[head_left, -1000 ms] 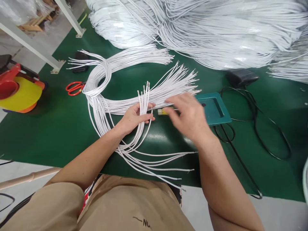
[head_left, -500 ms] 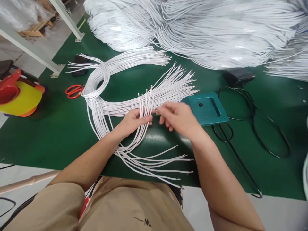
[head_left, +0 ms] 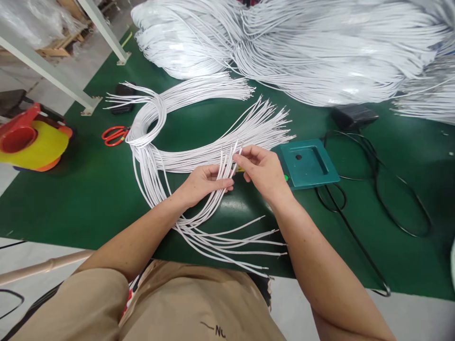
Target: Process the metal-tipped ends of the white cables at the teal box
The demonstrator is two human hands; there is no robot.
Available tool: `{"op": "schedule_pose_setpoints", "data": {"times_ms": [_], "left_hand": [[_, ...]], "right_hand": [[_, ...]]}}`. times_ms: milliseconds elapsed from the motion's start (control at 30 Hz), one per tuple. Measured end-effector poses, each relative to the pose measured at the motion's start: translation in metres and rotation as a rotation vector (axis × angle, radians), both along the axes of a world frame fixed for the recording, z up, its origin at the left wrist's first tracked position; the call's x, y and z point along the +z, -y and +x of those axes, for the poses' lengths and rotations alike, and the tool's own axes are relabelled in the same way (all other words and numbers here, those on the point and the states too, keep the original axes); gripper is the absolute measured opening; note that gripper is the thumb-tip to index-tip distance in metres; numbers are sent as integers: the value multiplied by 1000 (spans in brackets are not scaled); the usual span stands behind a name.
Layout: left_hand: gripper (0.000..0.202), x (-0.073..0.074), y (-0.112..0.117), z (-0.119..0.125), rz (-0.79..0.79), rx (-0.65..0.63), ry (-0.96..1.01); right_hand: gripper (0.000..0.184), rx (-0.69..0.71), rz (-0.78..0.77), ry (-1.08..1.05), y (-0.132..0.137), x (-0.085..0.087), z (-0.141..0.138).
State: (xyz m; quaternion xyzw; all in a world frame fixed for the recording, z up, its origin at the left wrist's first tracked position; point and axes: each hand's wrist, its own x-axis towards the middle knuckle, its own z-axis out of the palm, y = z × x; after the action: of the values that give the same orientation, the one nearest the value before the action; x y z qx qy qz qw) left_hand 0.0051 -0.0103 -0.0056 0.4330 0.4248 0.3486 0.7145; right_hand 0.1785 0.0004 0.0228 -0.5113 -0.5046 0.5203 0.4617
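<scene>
A small group of white wires (head_left: 210,202) curves up from the table into my left hand (head_left: 203,184), whose thumb and fingers are closed round them below their tips. At the upper ends of these wires, my right hand (head_left: 265,170) pinches a wire between thumb and forefinger. Behind both hands lies a fanned bundle of white wires (head_left: 199,158), tied at the left where a wire loop (head_left: 137,137) wraps round it. More loose wire ends (head_left: 231,241) spread toward the table's front edge, below my hands.
A teal device with a recessed top (head_left: 305,166) sits right of my right hand, near a black box (head_left: 355,117) and looping black cable (head_left: 377,166). Red-handled scissors (head_left: 114,136) lie left. A large wire pile (head_left: 302,52) fills the back; a yellow-and-red object (head_left: 39,142) stands far left.
My right hand has moved in to the wire ends and now pinches there; before, it was just right of them. The held wires now lean more to the right.
</scene>
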Motion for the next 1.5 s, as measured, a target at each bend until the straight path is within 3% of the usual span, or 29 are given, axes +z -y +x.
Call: {"op": "schedule_pose_setpoints", "data": {"times_ms": [200,367,500,633,833,1033,1367,1500], "left_hand": [[29,4,-1,4,45,83,105],[34,3,1,6,179,177,-34],[33,1,3,4,228,175,-163],[33,-1,2,1,198,154,-175],[36,2,1,1,142,180,-23],[39,8,1,4,200,220,11],[35,9,8,9,273,121,-98],[31,5,7,6,301,133,-145]], "right_hand": [[24,67,-45,-101,3,0,-8],[26,49,-24,-24,6,-1,-13],[23,-31,-9,3,6,-2,-11],[20,28,-40,-86,4,-5,-10],[24,125,-136,-268,4,-7,-12],[33,175,-291,-502,8,-1,-16],[39,203,-343,-375,6,1,-11],[40,268,-392,-485,5,-4,-9]]}}
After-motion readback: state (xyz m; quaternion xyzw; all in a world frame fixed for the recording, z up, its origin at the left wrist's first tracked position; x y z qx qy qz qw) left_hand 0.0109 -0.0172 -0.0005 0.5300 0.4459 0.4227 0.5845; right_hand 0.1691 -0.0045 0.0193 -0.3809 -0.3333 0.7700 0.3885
